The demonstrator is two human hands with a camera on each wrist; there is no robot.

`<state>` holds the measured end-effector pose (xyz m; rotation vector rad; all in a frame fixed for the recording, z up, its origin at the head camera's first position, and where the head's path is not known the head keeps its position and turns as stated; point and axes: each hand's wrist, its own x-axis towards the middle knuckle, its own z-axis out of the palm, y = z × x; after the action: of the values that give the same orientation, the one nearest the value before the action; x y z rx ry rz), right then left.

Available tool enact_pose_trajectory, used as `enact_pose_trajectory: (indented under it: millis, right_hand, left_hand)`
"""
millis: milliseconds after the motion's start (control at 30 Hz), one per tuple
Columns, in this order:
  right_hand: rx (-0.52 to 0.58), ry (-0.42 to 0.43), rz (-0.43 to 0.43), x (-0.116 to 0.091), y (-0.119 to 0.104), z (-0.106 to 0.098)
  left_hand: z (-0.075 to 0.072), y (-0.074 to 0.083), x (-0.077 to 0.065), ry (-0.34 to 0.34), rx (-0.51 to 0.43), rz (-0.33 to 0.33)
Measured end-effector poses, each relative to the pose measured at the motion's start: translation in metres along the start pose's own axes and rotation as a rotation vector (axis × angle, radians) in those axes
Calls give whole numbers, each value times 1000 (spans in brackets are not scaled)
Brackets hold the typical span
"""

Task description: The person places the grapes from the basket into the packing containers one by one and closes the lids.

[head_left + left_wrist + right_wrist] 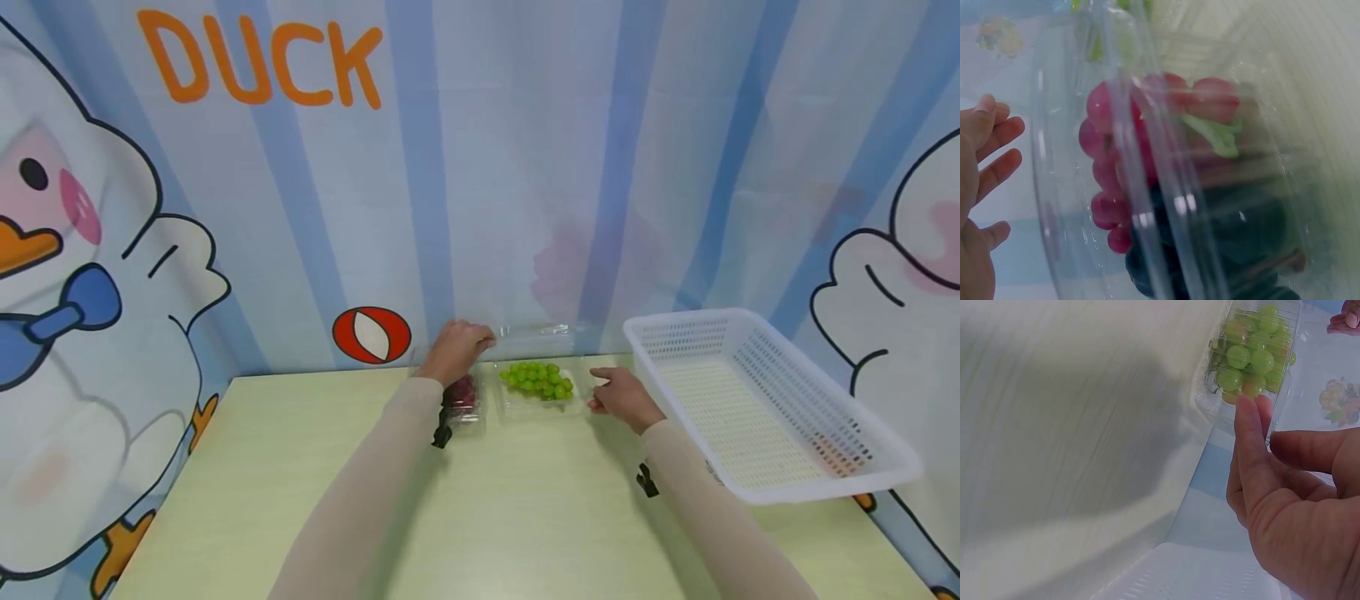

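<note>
A bunch of green grapes [536,380] lies in a clear plastic box [517,410], whose lid [536,340] stands raised behind it. My right hand [626,396] is at the box's right side; in the right wrist view its thumb and fingers pinch the box's rim. On the left, my left hand [457,348] hovers behind another clear box [1175,206], fingers loosely bent and holding nothing. Red grapes [1107,178] and dark grapes [1235,219] show through that box's plastic. In the head view my left hand and sleeve partly cover it.
A white plastic basket [780,492] with slotted walls stands on the table's right side, beside my right forearm. Behind the pale table [315,433] hangs a blue striped curtain [510,167] with duck pictures, close to the boxes.
</note>
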<state>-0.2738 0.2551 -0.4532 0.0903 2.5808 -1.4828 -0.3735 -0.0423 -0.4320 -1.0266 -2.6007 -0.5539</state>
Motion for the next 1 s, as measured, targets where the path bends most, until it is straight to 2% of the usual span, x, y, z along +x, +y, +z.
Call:
enact_pose_trajectory:
  millis: [300,833,1000]
  right_hand:
    - [16,-5,4,2,2,2]
    - [47,-12,2,3,3,2]
    - [58,-19,14,0,1,1]
  left_hand:
    - [-2,-4,-6,-52,9,47]
    - [-1,-4,-14,-173,-36,-1]
    - [-2,-6,-17,-197,-56,10]
